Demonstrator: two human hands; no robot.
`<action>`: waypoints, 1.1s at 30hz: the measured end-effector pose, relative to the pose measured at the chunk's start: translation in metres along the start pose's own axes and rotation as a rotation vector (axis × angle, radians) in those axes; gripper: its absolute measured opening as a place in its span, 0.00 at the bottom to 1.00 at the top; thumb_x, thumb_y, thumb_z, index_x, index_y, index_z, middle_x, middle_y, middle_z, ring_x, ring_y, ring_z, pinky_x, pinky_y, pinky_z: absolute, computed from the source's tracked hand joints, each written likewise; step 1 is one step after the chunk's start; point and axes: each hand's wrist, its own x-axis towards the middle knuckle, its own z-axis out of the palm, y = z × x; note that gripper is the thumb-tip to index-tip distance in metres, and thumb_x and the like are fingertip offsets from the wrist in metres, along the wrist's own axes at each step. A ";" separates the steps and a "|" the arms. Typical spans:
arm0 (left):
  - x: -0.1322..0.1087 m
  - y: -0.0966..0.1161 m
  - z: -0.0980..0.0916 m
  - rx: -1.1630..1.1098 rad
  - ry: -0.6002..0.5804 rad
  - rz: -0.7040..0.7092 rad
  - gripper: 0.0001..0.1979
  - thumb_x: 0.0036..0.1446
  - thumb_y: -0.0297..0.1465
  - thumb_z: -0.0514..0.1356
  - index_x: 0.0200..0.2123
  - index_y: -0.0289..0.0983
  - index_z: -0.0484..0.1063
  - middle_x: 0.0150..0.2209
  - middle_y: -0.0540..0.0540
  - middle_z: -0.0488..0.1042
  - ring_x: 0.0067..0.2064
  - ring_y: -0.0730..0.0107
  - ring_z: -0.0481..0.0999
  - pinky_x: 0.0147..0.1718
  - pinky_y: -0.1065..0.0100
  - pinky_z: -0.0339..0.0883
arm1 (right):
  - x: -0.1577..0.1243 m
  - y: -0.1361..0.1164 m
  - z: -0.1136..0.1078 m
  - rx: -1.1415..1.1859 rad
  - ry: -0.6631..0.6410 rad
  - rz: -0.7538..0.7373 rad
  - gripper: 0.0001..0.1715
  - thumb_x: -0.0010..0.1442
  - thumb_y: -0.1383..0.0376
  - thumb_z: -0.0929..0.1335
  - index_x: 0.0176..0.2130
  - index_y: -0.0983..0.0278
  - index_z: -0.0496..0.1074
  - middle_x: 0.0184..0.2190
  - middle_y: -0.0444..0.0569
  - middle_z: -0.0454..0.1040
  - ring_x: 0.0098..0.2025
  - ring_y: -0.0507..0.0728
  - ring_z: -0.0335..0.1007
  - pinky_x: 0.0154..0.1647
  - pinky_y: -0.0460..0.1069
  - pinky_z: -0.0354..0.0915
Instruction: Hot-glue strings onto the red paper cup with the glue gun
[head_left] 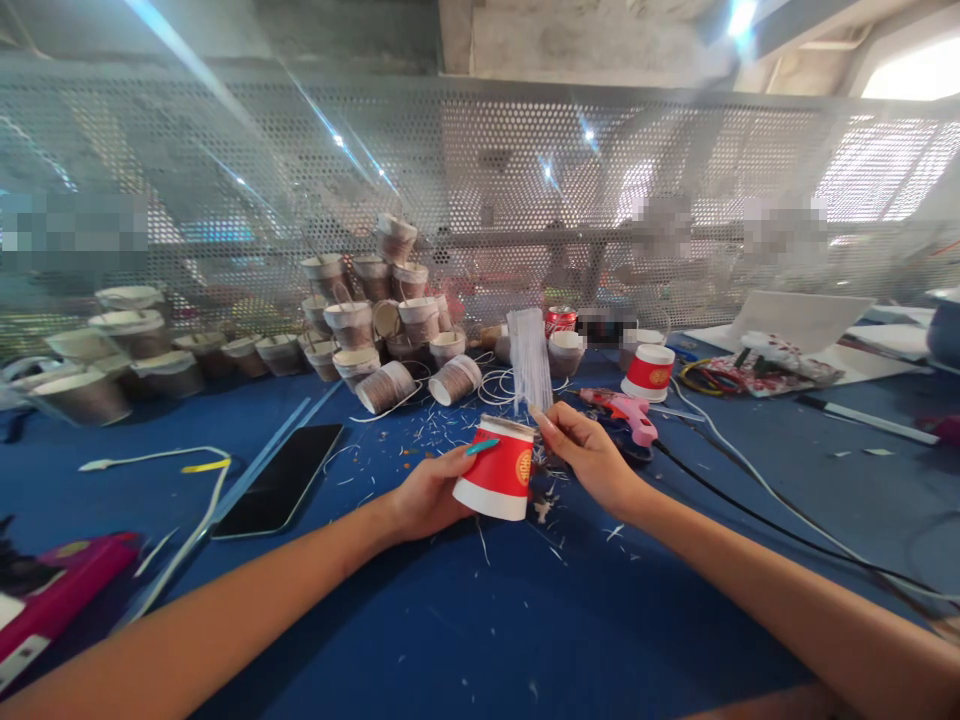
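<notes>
My left hand (435,490) is wrapped round a red and white paper cup (495,470), thumb lying across its side. The cup is tilted, with a yellow round print on the red and a plain white band at the lower end. Close by the cup's upper right edge, my right hand (589,455) has thumb and forefinger pinched together; what they hold, if anything, is too small to make out. Just behind the fingertips stands a bundle of thin whitish, see-through strips (530,360). A pink glue gun (626,412) lies right of it.
Several twine-wrapped cups are piled in a stack (375,320) at the back, others at the left (135,340). A phone (281,480), a white cable (217,480), another red cup (649,373), a drink can (561,319) and white scraps lie on the blue table (480,620).
</notes>
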 end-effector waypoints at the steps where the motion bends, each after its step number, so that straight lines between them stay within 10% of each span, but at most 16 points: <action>1: 0.000 -0.001 -0.001 -0.012 0.003 -0.003 0.25 0.45 0.39 0.63 0.45 0.32 0.70 0.43 0.38 0.75 0.43 0.55 0.74 0.46 0.57 0.60 | 0.000 0.000 0.001 -0.015 0.001 -0.004 0.24 0.57 0.48 0.62 0.22 0.62 0.57 0.22 0.39 0.53 0.24 0.49 0.47 0.25 0.47 0.49; 9: 0.001 -0.003 0.000 0.032 -0.048 0.081 0.33 0.33 0.35 0.71 0.46 0.35 0.69 0.40 0.43 0.75 0.39 0.63 0.75 0.41 0.63 0.65 | -0.001 0.001 0.005 -0.045 -0.018 0.021 0.24 0.58 0.47 0.61 0.22 0.62 0.57 0.21 0.40 0.53 0.23 0.49 0.46 0.23 0.47 0.48; 33: 0.000 0.006 0.013 0.014 -0.160 0.026 0.25 0.41 0.28 0.65 0.46 0.29 0.70 0.40 0.39 0.77 0.41 0.60 0.76 0.44 0.61 0.63 | -0.004 0.000 0.004 0.100 -0.029 0.042 0.20 0.58 0.51 0.62 0.24 0.62 0.57 0.22 0.39 0.54 0.23 0.48 0.49 0.24 0.46 0.52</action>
